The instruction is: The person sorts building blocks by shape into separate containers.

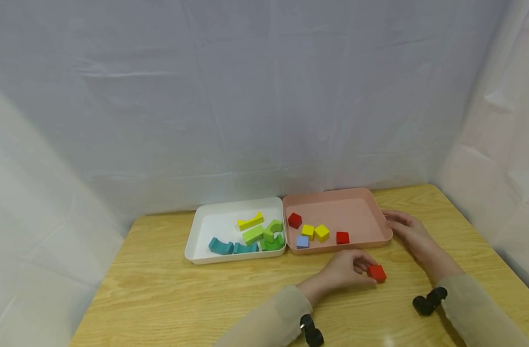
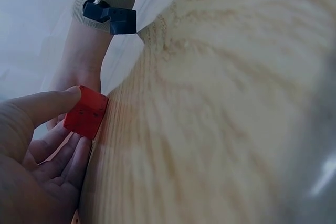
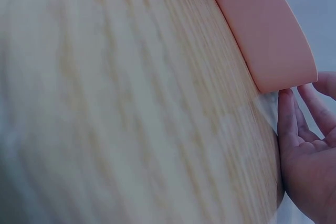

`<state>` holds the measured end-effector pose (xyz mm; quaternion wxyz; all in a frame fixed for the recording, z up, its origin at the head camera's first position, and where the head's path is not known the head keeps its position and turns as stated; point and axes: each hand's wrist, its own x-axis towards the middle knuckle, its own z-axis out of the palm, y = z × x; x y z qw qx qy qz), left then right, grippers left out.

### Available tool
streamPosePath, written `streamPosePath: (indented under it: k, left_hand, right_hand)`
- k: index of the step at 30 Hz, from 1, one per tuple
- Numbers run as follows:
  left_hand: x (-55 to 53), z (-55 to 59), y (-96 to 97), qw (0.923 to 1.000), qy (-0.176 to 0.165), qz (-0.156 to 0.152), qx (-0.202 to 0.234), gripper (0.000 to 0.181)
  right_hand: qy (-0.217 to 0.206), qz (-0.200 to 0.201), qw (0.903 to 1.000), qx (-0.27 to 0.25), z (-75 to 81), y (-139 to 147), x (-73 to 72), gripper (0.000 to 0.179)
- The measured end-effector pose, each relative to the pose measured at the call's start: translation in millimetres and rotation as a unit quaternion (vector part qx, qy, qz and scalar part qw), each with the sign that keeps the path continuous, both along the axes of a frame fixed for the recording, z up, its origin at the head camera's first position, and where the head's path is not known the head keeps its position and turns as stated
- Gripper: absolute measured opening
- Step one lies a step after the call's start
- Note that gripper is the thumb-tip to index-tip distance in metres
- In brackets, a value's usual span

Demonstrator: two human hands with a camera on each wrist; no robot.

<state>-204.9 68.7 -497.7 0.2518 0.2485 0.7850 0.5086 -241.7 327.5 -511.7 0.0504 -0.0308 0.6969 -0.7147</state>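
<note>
My left hand (image 1: 343, 271) pinches a red cube (image 1: 376, 273) between thumb and fingers, low over the table in front of the pink tray (image 1: 355, 205). In the left wrist view the thumb lies along one side of the cube (image 2: 86, 113), with the fingers on the other. At the tray's right end, my right hand (image 1: 414, 236) touches the outer wall with its fingers fairly straight. The right wrist view has those fingertips (image 3: 286, 98) right at the tray's corner. Inside the pink tray sit red cubes (image 1: 295, 220), yellow cubes (image 1: 322, 233) and a light blue cube (image 1: 302, 242).
A white tray (image 1: 208, 217) adjoins the pink one on the left. It holds yellow (image 1: 250, 221), green (image 1: 253, 234) and teal (image 1: 221, 246) blocks, several of them curved. Light cloth (image 1: 264, 120) hangs behind the wooden table (image 1: 169, 289) and at both sides.
</note>
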Motion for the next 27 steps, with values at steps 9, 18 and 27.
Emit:
streamPosePath:
  k: [9,18,27]
  left_hand:
    - [1.3,-0.5,1.9,0.9999,0.007,0.011,-0.004,0.029]
    - [-0.3,-3.4,0.9,1.0,0.003,0.001,0.007,0.029]
    - [-0.3,-1.1,0.0,0.9999,-0.005,0.002,0.009,0.027]
  right_hand:
    - [-0.002,-0.001,1.0,0.002,1.2,-0.4,0.4,0.042]
    - [0.001,0.002,1.0,0.001,0.4,0.0,1.3,0.04]
    - [-0.005,-0.001,0.9999,0.012,-0.1,0.6,-0.8,0.041]
